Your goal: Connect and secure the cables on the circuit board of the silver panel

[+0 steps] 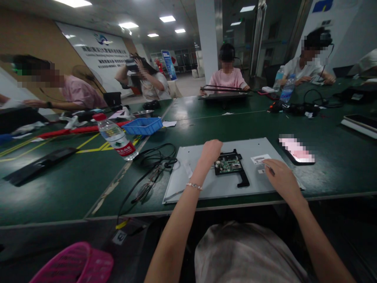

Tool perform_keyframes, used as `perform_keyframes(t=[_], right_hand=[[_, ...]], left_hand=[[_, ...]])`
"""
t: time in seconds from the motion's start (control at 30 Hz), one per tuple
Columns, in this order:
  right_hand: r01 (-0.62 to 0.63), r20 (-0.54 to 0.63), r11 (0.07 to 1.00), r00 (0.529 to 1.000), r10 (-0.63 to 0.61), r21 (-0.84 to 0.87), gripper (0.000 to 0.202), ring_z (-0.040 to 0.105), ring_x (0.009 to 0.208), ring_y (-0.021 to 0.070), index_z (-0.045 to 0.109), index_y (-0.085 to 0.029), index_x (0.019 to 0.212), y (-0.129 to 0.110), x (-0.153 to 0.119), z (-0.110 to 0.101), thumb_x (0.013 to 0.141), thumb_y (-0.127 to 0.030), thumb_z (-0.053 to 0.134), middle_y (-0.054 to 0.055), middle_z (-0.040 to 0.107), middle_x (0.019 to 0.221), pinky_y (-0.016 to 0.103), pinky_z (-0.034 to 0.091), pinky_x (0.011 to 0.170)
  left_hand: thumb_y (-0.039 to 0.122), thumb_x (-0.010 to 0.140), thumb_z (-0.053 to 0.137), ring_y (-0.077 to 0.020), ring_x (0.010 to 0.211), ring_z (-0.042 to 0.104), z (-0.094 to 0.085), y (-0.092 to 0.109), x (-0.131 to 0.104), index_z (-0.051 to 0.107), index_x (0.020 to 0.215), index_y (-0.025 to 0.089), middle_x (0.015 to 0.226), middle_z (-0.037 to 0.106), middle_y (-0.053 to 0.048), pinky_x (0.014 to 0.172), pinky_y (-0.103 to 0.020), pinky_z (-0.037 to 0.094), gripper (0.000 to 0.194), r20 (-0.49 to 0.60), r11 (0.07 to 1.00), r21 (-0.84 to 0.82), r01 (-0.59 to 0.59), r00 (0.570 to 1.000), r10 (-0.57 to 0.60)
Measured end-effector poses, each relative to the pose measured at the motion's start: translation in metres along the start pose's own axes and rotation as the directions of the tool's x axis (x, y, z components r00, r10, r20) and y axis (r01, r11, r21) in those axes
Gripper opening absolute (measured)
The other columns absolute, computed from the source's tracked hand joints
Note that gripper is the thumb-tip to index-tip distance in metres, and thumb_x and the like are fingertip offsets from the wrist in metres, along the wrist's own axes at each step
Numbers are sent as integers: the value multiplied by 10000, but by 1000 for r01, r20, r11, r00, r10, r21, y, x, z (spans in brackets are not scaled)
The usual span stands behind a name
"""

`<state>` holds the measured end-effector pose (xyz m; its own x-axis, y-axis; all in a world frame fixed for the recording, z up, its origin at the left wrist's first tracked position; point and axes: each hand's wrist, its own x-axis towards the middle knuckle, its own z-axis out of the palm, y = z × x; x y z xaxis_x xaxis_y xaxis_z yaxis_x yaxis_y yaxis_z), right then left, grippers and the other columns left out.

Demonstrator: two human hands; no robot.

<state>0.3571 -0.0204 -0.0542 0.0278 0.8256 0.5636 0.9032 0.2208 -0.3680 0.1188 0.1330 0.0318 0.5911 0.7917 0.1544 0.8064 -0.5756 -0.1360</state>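
Mid-frame, a green circuit board (230,165) sits in an angular black plastic frame (243,177) on a smooth pale panel (203,189). The left hand (212,150) is at the frame's upper left, its grip hidden; the right hand (278,175) pinches a small thin item (269,169). Left of centre, a clear red-capped bottle (116,139) holds liquid.

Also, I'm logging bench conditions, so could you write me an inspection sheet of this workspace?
Surface: dark green tabletop, pale wear along a seam.
Job's things: flat pale-grey panel under a green circuit board in a black frame.
Clutter: red-capped clear bottle, blue plastic tray, lit phone.
Hands: left hand beside the board, fingertips hidden; right hand pinches a small item, too blurred to name.
Cables: black tangle left of panel.
Surroundings: people seated around; pink basket below.
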Motion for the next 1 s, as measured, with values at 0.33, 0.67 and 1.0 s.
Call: perform_keyframes(t=[0.33, 0.67, 1.0], right_hand=[[9, 10, 1000, 1000, -9, -10, 290, 596, 1064, 257, 633, -175, 1096, 2, 1, 1, 887, -222, 438, 111, 667, 1128, 433, 479, 939], [-26, 14, 999, 1000, 26, 27, 296, 602, 1067, 260, 633, -190, 1104, 1, 2, 0, 879, -228, 445, 106, 667, 1131, 432, 481, 940], [-144, -45, 981, 987, 151, 130, 337, 654, 974, 253, 627, -165, 1151, 8, 0, -2, 877, -280, 466, 132, 671, 1150, 417, 512, 885]], left_hand=[[80, 860, 455, -243, 986, 642, 6, 11, 32, 720, 927, 116, 980, 687, -164, 854, -345, 494, 277, 19, 1000, -9, 28, 999, -28], [275, 901, 485, -238, 1001, 638, 4, 4, 13, 703, 976, 162, 1031, 688, -135, 872, -333, 476, 257, 70, 994, -74, 76, 995, -71], [342, 928, 467, -240, 1225, 510, -14, 21, -70, 481, 1322, 172, 1345, 536, -126, 1021, -380, 403, 430, -65, 971, -238, 27, 997, -44]])
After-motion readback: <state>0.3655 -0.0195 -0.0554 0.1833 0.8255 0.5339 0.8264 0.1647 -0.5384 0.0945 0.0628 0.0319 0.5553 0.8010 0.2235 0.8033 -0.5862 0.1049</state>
